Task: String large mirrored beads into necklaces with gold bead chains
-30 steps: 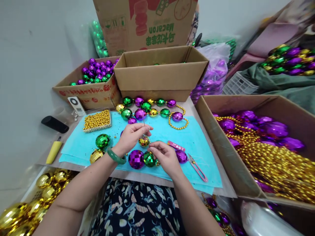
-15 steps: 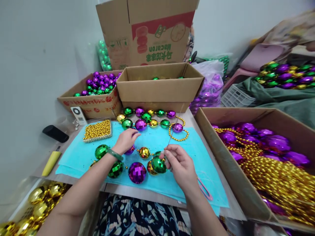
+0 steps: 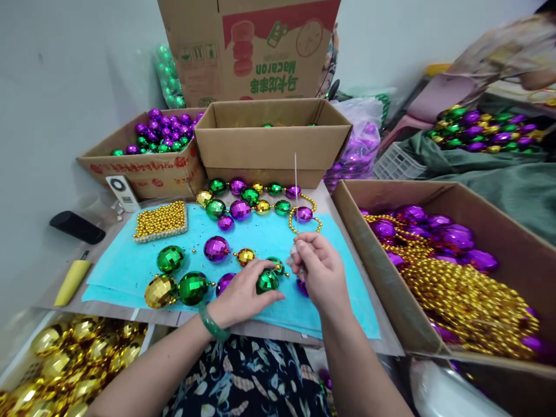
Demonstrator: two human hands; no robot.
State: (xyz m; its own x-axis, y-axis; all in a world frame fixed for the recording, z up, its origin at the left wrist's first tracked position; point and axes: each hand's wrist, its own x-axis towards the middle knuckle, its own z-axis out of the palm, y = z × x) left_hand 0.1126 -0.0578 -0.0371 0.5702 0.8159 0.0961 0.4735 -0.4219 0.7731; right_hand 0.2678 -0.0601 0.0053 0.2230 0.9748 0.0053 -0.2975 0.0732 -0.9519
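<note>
My right hand [image 3: 320, 272] pinches a long thin needle [image 3: 296, 191], which points upward from the fingertips. Just left of it, my left hand [image 3: 245, 292], with a green bangle on its wrist, curls its thumb and fingers around a green faceted bead [image 3: 266, 281]. Under my right hand a purple bead [image 3: 302, 288] is partly hidden. Beside and behind my left hand lie a gold bead [image 3: 245, 256], a purple bead [image 3: 216, 249], a green bead [image 3: 193, 288] and a larger gold bead [image 3: 160, 291]. A beaded necklace [image 3: 240, 210] stretches across the back of the blue cloth [image 3: 125, 269].
A tray of small gold beads [image 3: 160, 220] sits back left, near a yellow-handled tool [image 3: 72, 282]. Cardboard boxes [image 3: 269, 147] line the back. An open box [image 3: 369, 260] of purple beads and gold strands stands right. Gold balls [image 3: 87, 353] fill a container lower left.
My left hand has moved right and nearer to me, onto the green bead. The needle in my right hand now stands upright. The camera view has shifted.
</note>
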